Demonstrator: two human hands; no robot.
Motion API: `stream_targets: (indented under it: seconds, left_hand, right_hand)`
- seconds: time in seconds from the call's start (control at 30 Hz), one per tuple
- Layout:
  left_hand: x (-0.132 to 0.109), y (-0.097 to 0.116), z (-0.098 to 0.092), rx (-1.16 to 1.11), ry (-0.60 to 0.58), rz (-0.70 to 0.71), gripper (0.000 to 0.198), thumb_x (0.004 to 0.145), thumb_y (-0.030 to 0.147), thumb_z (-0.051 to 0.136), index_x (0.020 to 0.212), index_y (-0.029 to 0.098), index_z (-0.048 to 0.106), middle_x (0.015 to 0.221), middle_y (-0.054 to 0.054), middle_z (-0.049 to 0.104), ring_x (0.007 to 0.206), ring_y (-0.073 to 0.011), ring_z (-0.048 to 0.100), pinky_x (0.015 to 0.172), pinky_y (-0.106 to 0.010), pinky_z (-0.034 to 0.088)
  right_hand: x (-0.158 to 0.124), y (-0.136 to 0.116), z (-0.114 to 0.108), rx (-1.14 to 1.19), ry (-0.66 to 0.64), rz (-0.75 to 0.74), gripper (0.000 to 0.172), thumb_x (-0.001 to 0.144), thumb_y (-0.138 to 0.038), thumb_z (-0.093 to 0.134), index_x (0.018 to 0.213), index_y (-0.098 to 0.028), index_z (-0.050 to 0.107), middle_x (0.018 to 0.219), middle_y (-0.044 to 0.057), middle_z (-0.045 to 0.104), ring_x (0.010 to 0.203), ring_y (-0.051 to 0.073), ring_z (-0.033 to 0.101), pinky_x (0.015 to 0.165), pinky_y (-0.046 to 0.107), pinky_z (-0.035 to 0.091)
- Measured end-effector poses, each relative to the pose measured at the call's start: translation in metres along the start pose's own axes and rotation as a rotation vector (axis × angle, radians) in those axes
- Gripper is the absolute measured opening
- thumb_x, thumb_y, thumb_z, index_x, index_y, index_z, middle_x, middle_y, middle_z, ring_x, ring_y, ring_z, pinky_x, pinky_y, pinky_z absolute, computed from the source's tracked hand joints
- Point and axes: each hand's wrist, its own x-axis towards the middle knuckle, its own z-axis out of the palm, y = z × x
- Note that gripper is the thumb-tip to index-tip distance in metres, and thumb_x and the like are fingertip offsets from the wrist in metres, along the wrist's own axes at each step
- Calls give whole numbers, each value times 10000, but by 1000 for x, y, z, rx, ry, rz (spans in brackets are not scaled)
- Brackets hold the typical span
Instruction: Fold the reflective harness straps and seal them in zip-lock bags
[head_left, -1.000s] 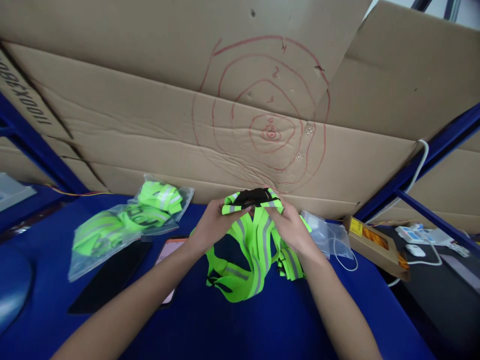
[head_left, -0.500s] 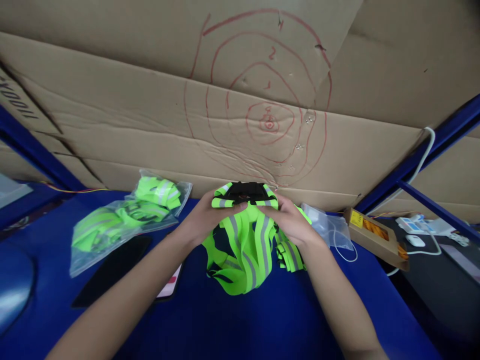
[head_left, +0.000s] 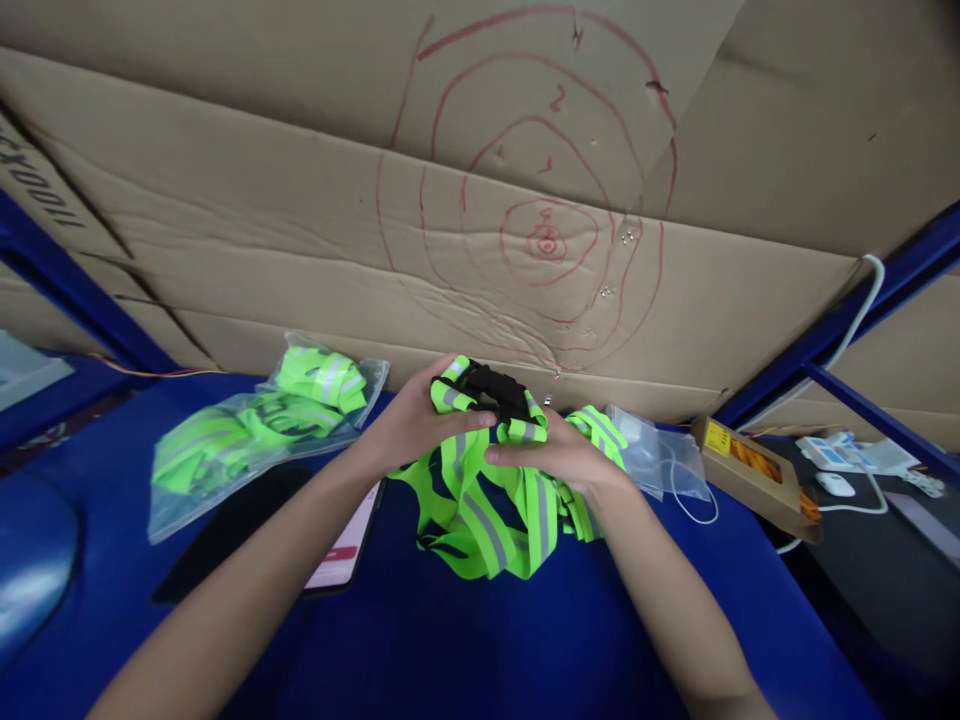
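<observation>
Both hands hold a neon-green reflective strap harness (head_left: 491, 525) up over the blue table, its loops hanging below and reaching the tabletop. My left hand (head_left: 420, 415) is closed on the strap beside the left end of a black buckle (head_left: 495, 388), thumb in front. My right hand (head_left: 562, 450) grips the strap at the buckle's right end, its thumb pointing left. Most fingers of both hands are hidden behind the straps. A second bundle of green reflective straps (head_left: 598, 428) lies behind and beside my right hand.
Clear bags of green straps (head_left: 225, 445) lie at left, near a phone (head_left: 341, 545) and a dark flat item (head_left: 225, 540). At right are an empty-looking plastic bag (head_left: 652, 450) and a cardboard box (head_left: 750, 470). A cardboard wall (head_left: 300, 220) with red rings stands behind the blue table (head_left: 465, 650).
The buckle has tilted, its right end now lower, and the straps by it have bunched up. The hanging loops have shifted and spread. The view has moved slightly.
</observation>
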Motion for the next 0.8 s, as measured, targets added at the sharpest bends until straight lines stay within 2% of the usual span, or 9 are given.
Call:
stream_targets:
  seconds: [0.1, 0.2, 0.33, 0.43, 0.53, 0.6, 0.8]
  left_hand:
    - [-1, 2, 4, 6, 18, 15, 348, 688, 347, 842, 893, 188, 611, 859, -4, 692, 834, -197, 650, 774, -286, 525]
    - [-3, 3, 0, 38, -20, 16, 384, 677, 352, 849, 929, 192, 607, 844, -2, 677, 821, -198, 639, 735, -279, 520]
    - [-3, 5, -13, 66, -159, -31, 565, 656, 347, 879, 1155, 222, 645, 1028, -34, 710, 1022, -253, 655, 854, -306, 537]
    - [-1, 7, -18, 116, -156, -51, 563, 672, 375, 877, 1179, 236, 677, 1072, -41, 721, 1098, -280, 647, 931, -326, 531]
    - [-1, 9, -15, 133, -81, -11, 476, 673, 380, 874, 1091, 226, 707, 1014, -35, 728, 1034, -268, 664, 938, -329, 532]
    - [-3, 10, -14, 116, -66, -17, 489, 644, 371, 890, 1080, 237, 712, 1043, -36, 731, 1048, -270, 662, 953, -329, 527]
    - [-16, -1, -27, -122, -148, -227, 850, 406, 420, 984, 1201, 297, 710, 1224, -60, 711, 1172, -352, 634, 895, -355, 558]
  right_hand:
    - [3, 7, 8, 37, 43, -15, 513, 700, -304, 870, 1187, -263, 715, 1287, 13, 686, 1265, 251, 591, 1078, 394, 463]
    - [6, 10, 10, 62, 82, -36, 584, 700, -295, 866, 1254, -273, 683, 1271, 17, 697, 1237, 250, 611, 1054, 397, 479]
    - [7, 8, 6, 79, 215, -60, 450, 701, -332, 863, 1116, -216, 736, 1118, 28, 747, 1052, 223, 679, 990, 372, 496]
    - [5, 4, 4, 106, 269, -38, 391, 674, -345, 882, 1014, -198, 756, 1004, 19, 754, 906, 186, 680, 900, 333, 511]
    - [2, 2, 4, 186, 208, 1, 312, 676, -340, 885, 918, -193, 754, 836, -7, 722, 706, 135, 628, 729, 282, 504]
    - [0, 2, 4, 265, 145, 29, 285, 684, -347, 882, 871, -189, 736, 751, -19, 685, 625, 121, 589, 647, 268, 478]
    - [-2, 5, 4, 348, 17, 81, 361, 610, -361, 931, 818, -172, 704, 685, -11, 655, 571, 111, 534, 566, 256, 425]
